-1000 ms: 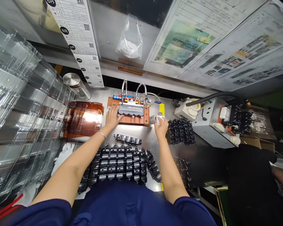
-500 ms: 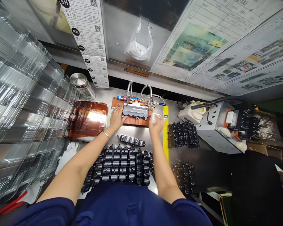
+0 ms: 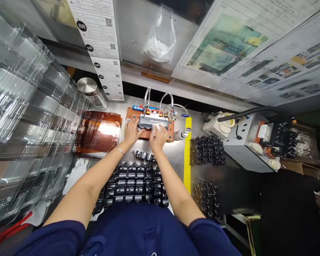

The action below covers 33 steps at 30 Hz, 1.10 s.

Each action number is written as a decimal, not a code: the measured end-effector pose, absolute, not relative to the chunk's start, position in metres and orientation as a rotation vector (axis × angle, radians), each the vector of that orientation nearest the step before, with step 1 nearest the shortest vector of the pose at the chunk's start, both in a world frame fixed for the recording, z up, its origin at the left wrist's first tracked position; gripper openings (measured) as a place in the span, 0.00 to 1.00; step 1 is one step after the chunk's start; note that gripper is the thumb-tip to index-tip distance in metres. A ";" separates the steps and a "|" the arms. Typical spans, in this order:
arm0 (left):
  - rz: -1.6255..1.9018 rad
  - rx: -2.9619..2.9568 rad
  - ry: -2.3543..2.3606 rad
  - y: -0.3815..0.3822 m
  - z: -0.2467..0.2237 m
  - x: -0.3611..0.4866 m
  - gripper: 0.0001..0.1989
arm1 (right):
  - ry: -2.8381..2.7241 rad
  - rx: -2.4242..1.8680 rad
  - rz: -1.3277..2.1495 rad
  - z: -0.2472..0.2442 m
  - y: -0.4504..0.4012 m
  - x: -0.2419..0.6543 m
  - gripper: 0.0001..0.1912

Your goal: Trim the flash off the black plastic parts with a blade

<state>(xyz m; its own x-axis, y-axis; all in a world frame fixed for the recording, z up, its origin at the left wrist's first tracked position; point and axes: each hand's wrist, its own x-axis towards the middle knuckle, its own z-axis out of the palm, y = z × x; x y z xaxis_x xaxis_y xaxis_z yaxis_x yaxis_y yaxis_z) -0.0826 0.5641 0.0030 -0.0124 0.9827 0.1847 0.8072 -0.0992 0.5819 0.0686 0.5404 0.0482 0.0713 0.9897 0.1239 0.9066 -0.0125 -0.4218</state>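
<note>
A dark scalloped part (image 3: 146,122) sits on a reddish-brown fixture (image 3: 170,128), below bent metal hoses. At the part's left end lies my left hand (image 3: 132,131), fingers spread on the fixture, thumb near the part's lower edge. Over the part's right half, my right hand (image 3: 159,137) is closed on a white cloth (image 3: 158,128), its outline smeared by motion. A small bottle (image 3: 181,134) with a metal top stands right of the fixture. One loose black part (image 3: 144,155) lies just in front, partly behind my right forearm.
Rows of black parts (image 3: 134,181) lie near my body, with more (image 3: 207,151) beyond a yellow strip (image 3: 187,156). Brown sheets (image 3: 100,134), a steel-lidded jar (image 3: 92,93) and clear plastic trays (image 3: 21,117) are at left. A grey machine (image 3: 242,137) stands at right.
My right hand has moved left with the white cloth, from beside the fixture to over the dark part. The bottle now shows. My left hand stays at the part's left end.
</note>
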 end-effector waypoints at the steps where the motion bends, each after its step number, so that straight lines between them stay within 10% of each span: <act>1: 0.796 1.953 1.876 0.564 0.003 -0.083 0.24 | -1.958 -1.890 0.316 0.046 0.540 0.054 0.18; 12: 0.601 1.952 1.891 0.564 0.038 -0.081 0.29 | -1.670 -1.952 0.255 0.048 0.508 0.174 0.19; 25: 0.296 1.305 1.973 0.603 0.082 -0.068 0.21 | -1.194 -1.687 1.065 0.041 0.577 0.147 0.31; 33: 0.543 1.394 1.774 0.482 0.106 -0.071 0.25 | -1.347 -1.619 1.087 0.081 0.481 0.154 0.31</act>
